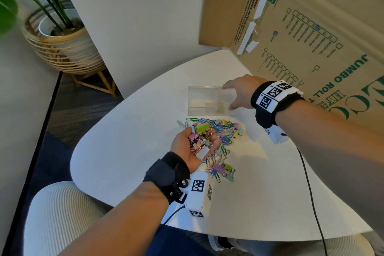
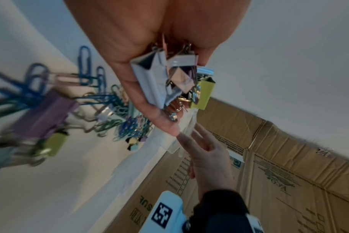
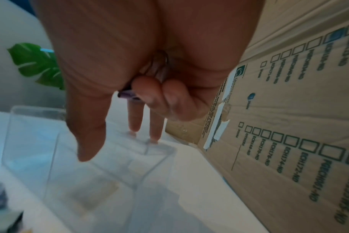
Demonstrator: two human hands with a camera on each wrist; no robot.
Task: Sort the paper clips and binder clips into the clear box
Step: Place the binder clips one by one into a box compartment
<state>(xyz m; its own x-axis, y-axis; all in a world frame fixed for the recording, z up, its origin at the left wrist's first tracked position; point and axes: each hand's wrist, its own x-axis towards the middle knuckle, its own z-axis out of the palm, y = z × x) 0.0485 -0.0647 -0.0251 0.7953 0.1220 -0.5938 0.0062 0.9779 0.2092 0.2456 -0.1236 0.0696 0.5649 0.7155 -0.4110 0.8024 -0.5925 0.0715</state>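
Cardboard carton [image 1: 311, 27] stands along the right side of our white table [image 1: 124, 151]; largest item first. Next in size, the clear box [image 1: 207, 101] sits on the table just beyond the heap [image 1: 218, 129] of loose paper clips and binder clips. We cannot make out anything inside it yet.

Our left hand [image 1: 193, 147] hangs palm-up over the near side of the heap, fingers cupped round a bunch of binder clips [image 2: 169, 78]; white, green and pink ones show in the wrist view.

Our right hand [image 1: 239, 93] is at the box's right end. Two fingers [image 3: 134, 123] reach down to its rim, the others curl over something small and purple [image 3: 127, 94] in the palm, probably one binder clip; too blurred to confirm.

Step in hand, as we judge it: loading binder clips into the box. The next move calls for releasing the purple item over the opening, then tipping the left handful in, wrist turned slowly so none spill over the rim. Paper clips remain on the table.
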